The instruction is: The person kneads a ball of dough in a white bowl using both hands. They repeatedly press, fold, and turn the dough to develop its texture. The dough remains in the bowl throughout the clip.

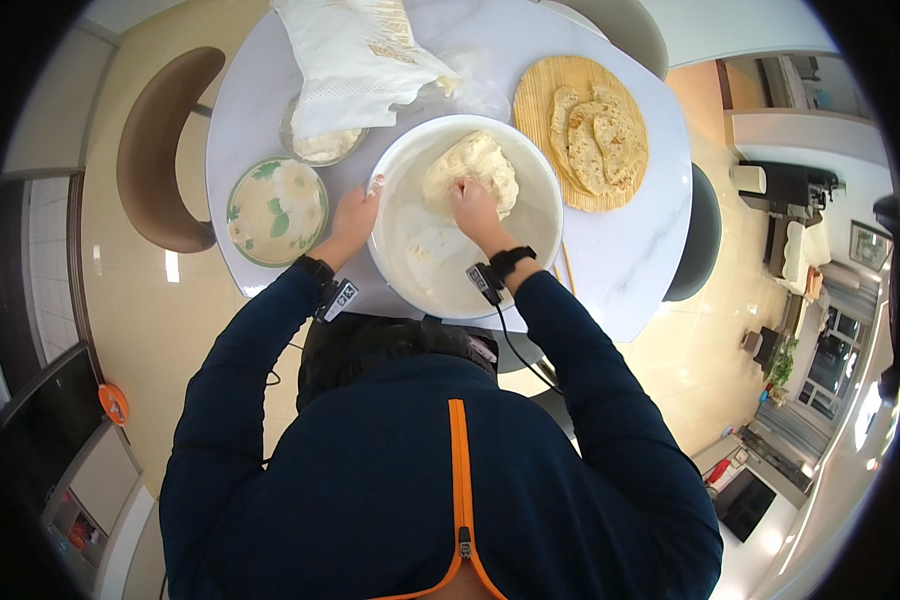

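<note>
A large white basin point(465, 292) with a thin blue rim stands on the table in front of me. Inside it, towards the far side, rests a pale lump of dough point(480, 159). My right hand point(474, 210) is curled into a fist and presses against the near side of the dough. My left hand point(356, 217) grips the basin's left rim, its thumb dusted with flour. Bits of flour and dough cling to the basin floor. What the curled right fingers enclose, if anything, is hidden.
Left of the basin are a flower-patterned plate point(277, 214) and a bowl of flour point(326, 146), partly under a white bag point(352, 75). Flatbreads point(600, 146) lie on a round wooden mat point(536, 97) to the right. Chopsticks point(568, 268) lie beside the basin. Chairs surround the marble-patterned table point(630, 277).
</note>
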{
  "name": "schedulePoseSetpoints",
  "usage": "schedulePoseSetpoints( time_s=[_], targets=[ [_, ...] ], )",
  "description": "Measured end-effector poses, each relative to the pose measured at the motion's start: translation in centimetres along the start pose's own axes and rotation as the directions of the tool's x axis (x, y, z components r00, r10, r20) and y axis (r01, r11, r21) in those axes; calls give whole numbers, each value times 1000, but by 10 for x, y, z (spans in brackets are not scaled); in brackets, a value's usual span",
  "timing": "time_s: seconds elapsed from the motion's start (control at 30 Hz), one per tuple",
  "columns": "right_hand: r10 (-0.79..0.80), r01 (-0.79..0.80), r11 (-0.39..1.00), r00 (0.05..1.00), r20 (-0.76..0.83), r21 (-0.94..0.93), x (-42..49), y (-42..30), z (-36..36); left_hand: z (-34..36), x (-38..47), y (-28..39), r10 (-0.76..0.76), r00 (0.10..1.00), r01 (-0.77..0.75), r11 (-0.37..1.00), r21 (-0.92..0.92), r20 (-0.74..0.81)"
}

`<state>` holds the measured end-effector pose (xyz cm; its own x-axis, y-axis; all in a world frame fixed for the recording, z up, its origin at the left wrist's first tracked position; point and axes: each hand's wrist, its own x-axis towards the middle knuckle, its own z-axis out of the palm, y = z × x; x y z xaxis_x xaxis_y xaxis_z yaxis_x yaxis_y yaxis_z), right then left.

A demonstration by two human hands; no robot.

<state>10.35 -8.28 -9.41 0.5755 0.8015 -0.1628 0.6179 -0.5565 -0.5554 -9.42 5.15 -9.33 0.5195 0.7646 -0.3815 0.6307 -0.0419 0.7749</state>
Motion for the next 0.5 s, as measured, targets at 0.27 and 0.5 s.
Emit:
schedulePoseSetpoints(
  time_s=[0.27, 0.5],
  targets=[
    [-136, 183, 915, 979, 151, -361, -39, 18, -55, -11, -16, 55, 645, 726, -625, 763, 163, -239],
    [-200, 186, 974, 974, 110, 126, -27, 41, -76, 84, 31, 101, -44, 806, 242, 935, -261, 590]
  ],
)
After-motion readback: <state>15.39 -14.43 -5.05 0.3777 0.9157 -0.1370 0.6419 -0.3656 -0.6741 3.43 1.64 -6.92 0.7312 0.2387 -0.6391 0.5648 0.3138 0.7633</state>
